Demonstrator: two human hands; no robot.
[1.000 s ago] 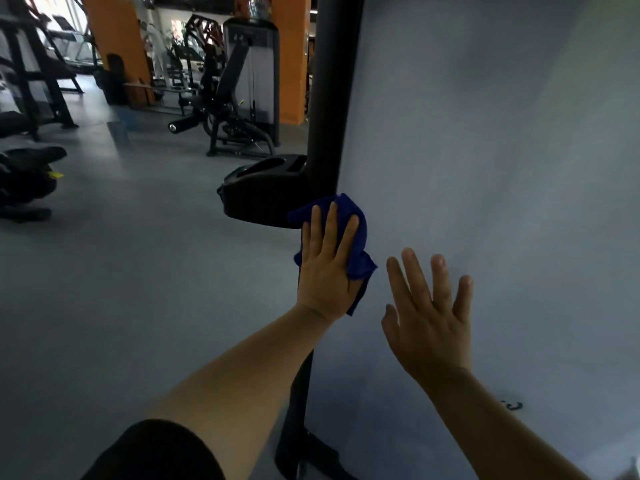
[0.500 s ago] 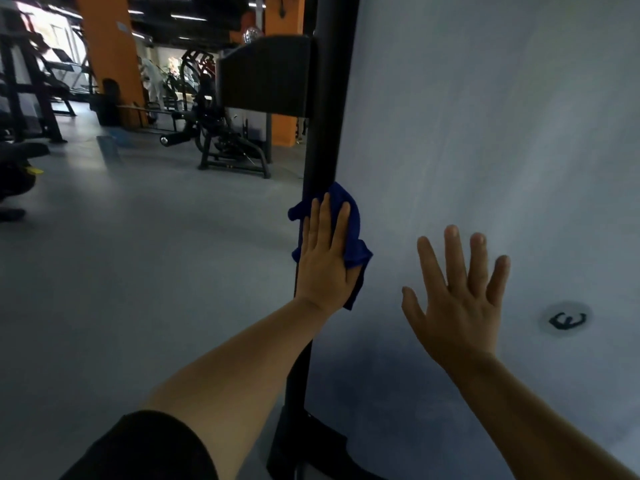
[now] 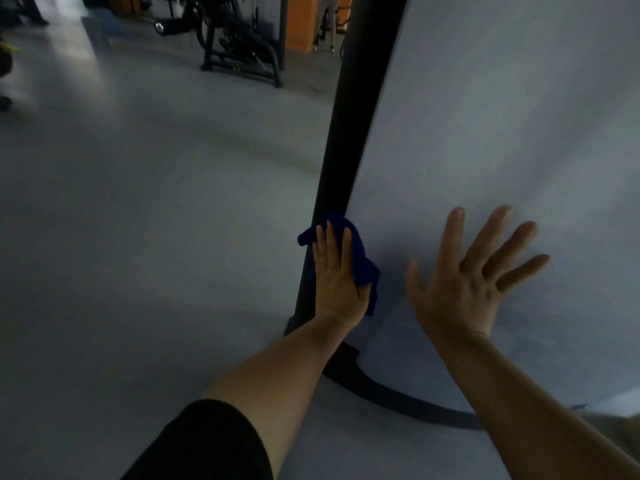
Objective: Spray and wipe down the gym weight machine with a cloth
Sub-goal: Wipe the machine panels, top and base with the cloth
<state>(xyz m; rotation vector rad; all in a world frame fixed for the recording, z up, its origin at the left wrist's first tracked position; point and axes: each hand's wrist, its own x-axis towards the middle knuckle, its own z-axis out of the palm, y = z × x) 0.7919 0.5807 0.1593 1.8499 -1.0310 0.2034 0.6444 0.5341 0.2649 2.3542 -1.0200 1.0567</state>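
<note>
A black upright post (image 3: pixel 349 140) of the weight machine edges its wide pale grey panel (image 3: pixel 502 116). My left hand (image 3: pixel 337 275) presses a dark blue cloth (image 3: pixel 363 268) flat against the lower part of the post, fingers straight. The cloth bunches out above and to the right of the palm. My right hand (image 3: pixel 471 275) lies flat on the panel to the right of the cloth, fingers spread and holding nothing. The post's black curved base (image 3: pixel 381 389) meets the floor just below my left wrist. No spray bottle is in view.
Grey gym floor (image 3: pixel 138 202) stretches out to the left. Another black weight machine (image 3: pixel 239 39) stands at the back, beside an orange pillar (image 3: pixel 299 22). A person's legs (image 3: pixel 325 22) show beyond the pillar. Dark equipment sits at the far left edge.
My left hand has slid the cloth down the post toward its base, and my right hand has followed lower on the panel. The view has tilted down toward the floor.
</note>
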